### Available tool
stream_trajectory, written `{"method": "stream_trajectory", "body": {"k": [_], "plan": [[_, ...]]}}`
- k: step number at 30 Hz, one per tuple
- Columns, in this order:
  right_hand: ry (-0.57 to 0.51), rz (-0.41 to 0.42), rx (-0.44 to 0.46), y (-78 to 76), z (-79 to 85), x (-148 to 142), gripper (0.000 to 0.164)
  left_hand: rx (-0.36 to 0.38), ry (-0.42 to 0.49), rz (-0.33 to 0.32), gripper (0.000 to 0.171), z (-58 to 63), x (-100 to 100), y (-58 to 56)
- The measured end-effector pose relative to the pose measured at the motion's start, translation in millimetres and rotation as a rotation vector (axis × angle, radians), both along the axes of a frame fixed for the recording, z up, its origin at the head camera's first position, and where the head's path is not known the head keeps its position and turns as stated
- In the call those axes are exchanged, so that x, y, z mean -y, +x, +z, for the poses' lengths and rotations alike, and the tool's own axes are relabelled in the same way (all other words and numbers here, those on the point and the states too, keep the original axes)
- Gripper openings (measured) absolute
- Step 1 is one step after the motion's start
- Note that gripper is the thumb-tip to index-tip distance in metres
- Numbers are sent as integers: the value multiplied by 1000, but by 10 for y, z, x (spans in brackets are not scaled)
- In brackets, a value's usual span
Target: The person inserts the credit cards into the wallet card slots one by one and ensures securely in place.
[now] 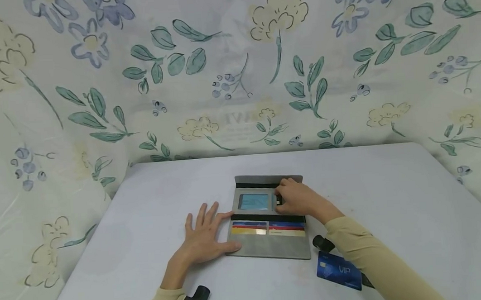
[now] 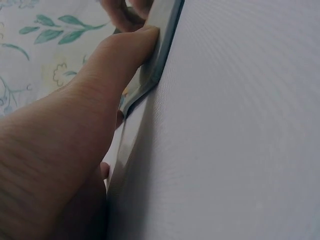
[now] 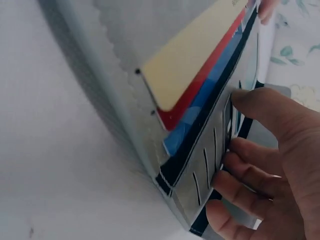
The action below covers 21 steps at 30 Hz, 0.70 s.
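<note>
A grey wallet (image 1: 266, 249) lies unfolded on the white table. Its near half holds striped cards (image 1: 248, 228) in yellow, red and blue; its far half has a clear window (image 1: 254, 202) with something light blue behind. Over the right of that far half, my right hand (image 1: 297, 198) pinches a small dark card (image 1: 279, 199) at the narrow slots. In the right wrist view, the thumb rests on the dark card (image 3: 228, 117), with the fingers curled opposite; much of it is hidden. My left hand (image 1: 204, 237) lies with fingers spread, thumb and index finger touching the wallet's left edge.
A blue VIP card (image 1: 337, 270) lies right of the wallet, partly under my right sleeve, with a dark edge (image 1: 367, 280) showing beside it. Black wrist devices (image 1: 323, 244) sit by both sleeves. Flower-printed sheeting (image 1: 228, 78) rises behind the table (image 1: 152, 186).
</note>
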State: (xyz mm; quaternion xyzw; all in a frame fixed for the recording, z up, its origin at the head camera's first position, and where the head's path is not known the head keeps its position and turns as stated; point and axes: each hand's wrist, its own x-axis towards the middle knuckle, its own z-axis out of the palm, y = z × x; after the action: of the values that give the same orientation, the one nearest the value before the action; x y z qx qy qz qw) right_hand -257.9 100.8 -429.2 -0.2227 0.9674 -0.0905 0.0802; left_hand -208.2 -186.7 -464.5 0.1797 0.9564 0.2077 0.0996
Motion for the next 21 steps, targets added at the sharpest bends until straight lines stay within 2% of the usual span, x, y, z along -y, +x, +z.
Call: {"method": "stream_trajectory", "body": {"k": [4, 8, 14, 18, 21], "plan": [[-5, 3, 21, 59, -2, -6, 50, -4, 0, -10, 84, -12, 6, 9], [-11, 23, 23, 202, 5, -52, 62, -14, -15, -17, 87, -17, 25, 15], [15, -65, -76, 479, -16, -318, 76, -29, -18, -34, 87, -8, 40, 5], [50, -102, -109, 704, -3, -546, 75, -24, -20, -31, 86, -7, 32, -2], [59, -110, -72, 874, 14, -655, 68, -18, -33, -22, 86, -13, 27, 4]]}}
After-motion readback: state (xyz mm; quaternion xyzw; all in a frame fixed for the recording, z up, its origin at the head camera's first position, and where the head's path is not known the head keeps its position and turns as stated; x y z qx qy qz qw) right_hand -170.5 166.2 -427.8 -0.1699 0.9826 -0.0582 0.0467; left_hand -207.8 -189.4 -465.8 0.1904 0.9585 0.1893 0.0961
